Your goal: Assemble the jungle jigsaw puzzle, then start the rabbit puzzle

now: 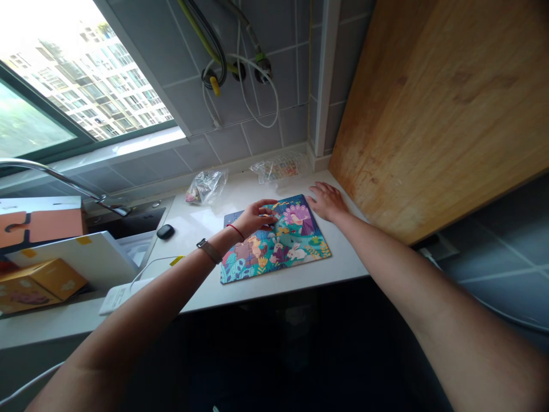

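Puzzle: peacock-and-rabbit jigsaw puzzle (292, 243), flat on the white countertop (195, 229).
Left hand (255, 218): yours rests on the puzzle, fingers loosely curled (any pinch is hidden, so you can't tell).
Right hand (327, 201): yours is spread, just beside the puzzle's far corner.
Around: clear plastic bags (207, 186), black computer mouse (165, 232).
Container: yellow box (42, 285), closed.

No text, brand or number is readable anywhere. The printed sheet in the clear plastic bag (281, 167) at the back edge of the counter (193, 229) is too blurred to read, likewise the white paper slip (119, 297) at the front edge and the yellow carton (40, 285) beyond the left end.
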{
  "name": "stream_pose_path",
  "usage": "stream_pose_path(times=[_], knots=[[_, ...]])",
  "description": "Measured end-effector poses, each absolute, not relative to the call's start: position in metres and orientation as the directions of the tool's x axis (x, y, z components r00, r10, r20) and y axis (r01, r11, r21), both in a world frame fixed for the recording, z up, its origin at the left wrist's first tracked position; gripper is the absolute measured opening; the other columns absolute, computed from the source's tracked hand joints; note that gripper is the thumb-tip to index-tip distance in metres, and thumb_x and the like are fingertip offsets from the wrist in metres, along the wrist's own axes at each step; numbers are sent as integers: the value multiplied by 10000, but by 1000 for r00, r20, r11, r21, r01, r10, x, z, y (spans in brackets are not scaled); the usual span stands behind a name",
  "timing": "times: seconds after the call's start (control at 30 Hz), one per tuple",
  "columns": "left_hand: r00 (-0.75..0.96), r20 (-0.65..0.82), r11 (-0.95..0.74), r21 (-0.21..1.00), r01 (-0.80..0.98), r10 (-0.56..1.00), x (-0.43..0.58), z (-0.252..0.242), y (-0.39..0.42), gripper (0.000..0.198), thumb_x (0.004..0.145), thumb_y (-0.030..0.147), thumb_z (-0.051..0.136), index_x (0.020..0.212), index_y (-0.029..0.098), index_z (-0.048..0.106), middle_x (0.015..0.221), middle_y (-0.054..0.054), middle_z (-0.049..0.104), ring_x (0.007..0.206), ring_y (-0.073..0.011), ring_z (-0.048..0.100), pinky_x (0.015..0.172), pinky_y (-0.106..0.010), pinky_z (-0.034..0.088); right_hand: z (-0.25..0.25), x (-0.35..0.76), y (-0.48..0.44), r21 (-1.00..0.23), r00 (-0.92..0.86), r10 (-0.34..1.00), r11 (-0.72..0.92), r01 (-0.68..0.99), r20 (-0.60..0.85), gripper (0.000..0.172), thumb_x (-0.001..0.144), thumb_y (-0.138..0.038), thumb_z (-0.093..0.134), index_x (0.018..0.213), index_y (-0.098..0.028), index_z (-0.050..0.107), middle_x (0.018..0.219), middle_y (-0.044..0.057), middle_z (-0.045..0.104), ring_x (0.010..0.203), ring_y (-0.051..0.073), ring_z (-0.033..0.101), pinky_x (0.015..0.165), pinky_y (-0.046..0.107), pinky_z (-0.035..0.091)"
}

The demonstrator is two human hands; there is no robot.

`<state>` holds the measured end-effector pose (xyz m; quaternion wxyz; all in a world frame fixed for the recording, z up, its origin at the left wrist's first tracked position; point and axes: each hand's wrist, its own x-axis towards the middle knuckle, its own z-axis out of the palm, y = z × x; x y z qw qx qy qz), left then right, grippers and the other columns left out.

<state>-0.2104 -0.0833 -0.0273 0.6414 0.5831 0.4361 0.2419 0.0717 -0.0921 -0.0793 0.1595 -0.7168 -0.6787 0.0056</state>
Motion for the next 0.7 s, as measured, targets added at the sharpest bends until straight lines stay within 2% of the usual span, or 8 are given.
stream_pose_path(times=[0.1,0.23,0.33,0.47,0.6,0.7], knots=[[525,-239,105,956,272,816,-206,-32,-79,535,728,93,873,1223,167,685,909,-27,752,709,-115,704,639,-229,598,-79,71,-92,-234,79,974,-28,972,210,462,1033,-400,502,1422,-199,650,1589,128,551,1478,298,478,1210,460,386],[540,-164,-66,922,381,825,-196,-44,-79,401,756,60,793,1138,141,703,964,-76,786,779,-152,734,725,-282,618,-78,71,-93,-235,80,975,-30,972,207,465,1035,-398,500,1425,-191,647,1587,133,551,1477,296,478,1211,451,384],[530,-37,-270,829,489,847,-192,-49,-83,323,788,87,757,1099,169,732,1089,-98,787,874,-192,752,810,-333,627,-77,71,-93,-238,79,975,-28,971,208,465,1035,-402,500,1424,-195,647,1586,128,553,1472,294,481,1213,448,382],[574,131,-498,671,549,808,-201,-43,-88,216,926,195,653,1104,223,772,1154,-101,775,1024,-245,742,1003,-419,585,-77,71,-94,-242,75,974,-22,970,213,456,1031,-405,500,1413,-209,653,1578,122,562,1466,298,483,1205,466,390],[649,132,-578,610,542,749,-217,-31,-90,239,926,255,677,1137,249,789,1188,-96,773,1142,-280,713,1120,-460,520,-76,71,-94,-246,72,975,-19,969,210,461,1028,-402,500,1415,-201,650,1580,127,559,1468,303,479,1205,475,390],[745,103,-656,562,503,659,-226,-31,-94,296,937,337,708,1218,272,776,1329,-91,735,1298,-300,648,1200,-494,449,-75,71,-94,-246,76,977,-24,969,201,465,1029,-395,497,1416,-188,651,1587,133,550,1474,302,474,1208,467,385]])
